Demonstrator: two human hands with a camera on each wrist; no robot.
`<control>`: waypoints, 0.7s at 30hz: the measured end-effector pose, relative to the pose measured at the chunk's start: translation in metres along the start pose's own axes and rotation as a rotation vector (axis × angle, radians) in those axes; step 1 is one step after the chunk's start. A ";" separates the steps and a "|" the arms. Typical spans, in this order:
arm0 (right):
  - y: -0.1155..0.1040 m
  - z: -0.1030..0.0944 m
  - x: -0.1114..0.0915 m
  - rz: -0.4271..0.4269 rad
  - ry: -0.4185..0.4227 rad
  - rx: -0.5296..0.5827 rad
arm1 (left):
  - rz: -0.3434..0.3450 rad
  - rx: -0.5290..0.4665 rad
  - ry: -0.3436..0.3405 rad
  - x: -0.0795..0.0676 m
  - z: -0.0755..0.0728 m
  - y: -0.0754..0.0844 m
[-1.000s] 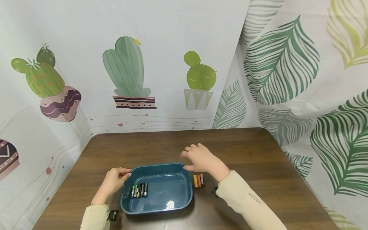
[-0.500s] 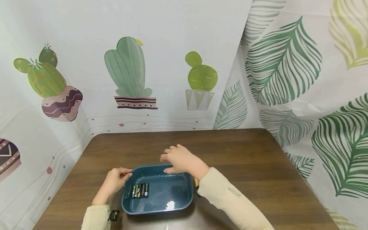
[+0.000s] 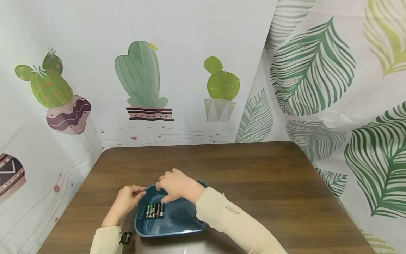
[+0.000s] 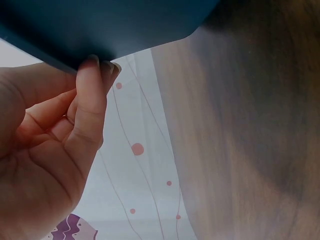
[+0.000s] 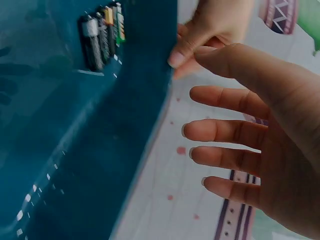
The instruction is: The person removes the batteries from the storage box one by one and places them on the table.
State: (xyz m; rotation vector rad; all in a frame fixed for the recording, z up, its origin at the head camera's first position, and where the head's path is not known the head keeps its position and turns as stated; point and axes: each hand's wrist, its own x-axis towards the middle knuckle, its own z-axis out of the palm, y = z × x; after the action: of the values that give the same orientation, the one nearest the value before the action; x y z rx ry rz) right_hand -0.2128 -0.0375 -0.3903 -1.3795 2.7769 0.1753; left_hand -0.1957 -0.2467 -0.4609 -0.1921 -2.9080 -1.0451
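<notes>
A dark blue rectangular tray (image 3: 176,220) sits on the table, partly covered by the right arm in the head view. At its far left corner my left hand (image 3: 124,201) pinches the rim between thumb and fingers; the left wrist view shows those fingertips (image 4: 91,75) on the tray's edge. Several small batteries (image 3: 155,210) lie side by side in the tray's left part, dark and green ones among them. Above the far side of the tray is my right hand (image 3: 177,186), fingers spread and holding nothing. In the right wrist view the batteries (image 5: 102,37) appear beyond it.
The brown wooden table (image 3: 269,183) extends around the tray to its rounded far corners. Behind it hangs a white cloth (image 3: 187,70) printed with cacti and leaves. The right sleeve (image 3: 234,218) hides the area just right of the tray.
My right hand has moved left across the tray toward the left hand. The right sleeve now covers the red and yellow batteries beside the tray. My left hand keeps its grip.
</notes>
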 end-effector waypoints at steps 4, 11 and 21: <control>-0.009 0.010 0.012 -0.006 -0.057 -0.021 | -0.002 0.001 -0.003 0.000 0.000 0.000; -0.018 0.027 0.027 0.024 -0.154 -0.060 | 0.022 0.009 0.014 0.000 0.000 -0.001; -0.028 0.038 0.033 0.084 -0.221 -0.173 | 0.024 0.009 0.005 0.000 -0.001 -0.002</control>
State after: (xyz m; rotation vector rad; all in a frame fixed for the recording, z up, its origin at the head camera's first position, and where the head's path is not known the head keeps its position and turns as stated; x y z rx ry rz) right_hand -0.2111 -0.0754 -0.4335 -1.1917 2.6878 0.5480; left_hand -0.1955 -0.2484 -0.4616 -0.2234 -2.8977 -1.0267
